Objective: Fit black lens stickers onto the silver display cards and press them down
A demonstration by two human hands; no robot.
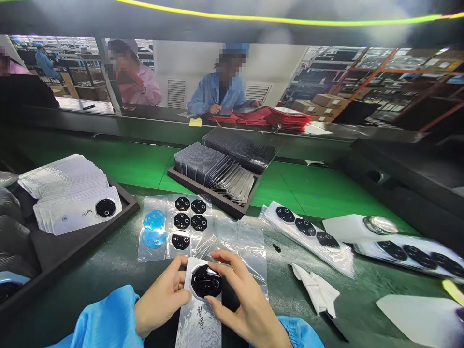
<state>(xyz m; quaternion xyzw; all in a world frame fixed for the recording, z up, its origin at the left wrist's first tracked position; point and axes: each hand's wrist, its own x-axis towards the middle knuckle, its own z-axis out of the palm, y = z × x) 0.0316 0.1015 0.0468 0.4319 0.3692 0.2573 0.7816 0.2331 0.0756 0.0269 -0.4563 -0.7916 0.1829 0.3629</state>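
Observation:
A pale marbled phone back cover (199, 331) with dark lettering is held upright in front of me. My left hand (161, 297) grips its upper left edge between thumb and fingers. At its top sits a black, glossy octagonal camera lens plate (206, 282). My right hand (246, 304) spans that plate, with fingertips at its upper right and the thumb at its lower edge. Just beyond my hands lies a clear plastic sheet (154, 255) bearing several black lens plates (181, 221) and two blue film pieces (154, 220).
At left, a dark tray (125, 208) holds fanned pale back covers (65, 179). Another tray (232, 210) carries rows of dark panels (203, 162). Bagged lens plates (305, 227), a white cloth on a dark stick (319, 292) and a metal-lidded container (380, 224) lie right. A co-worker (210, 92) sits opposite.

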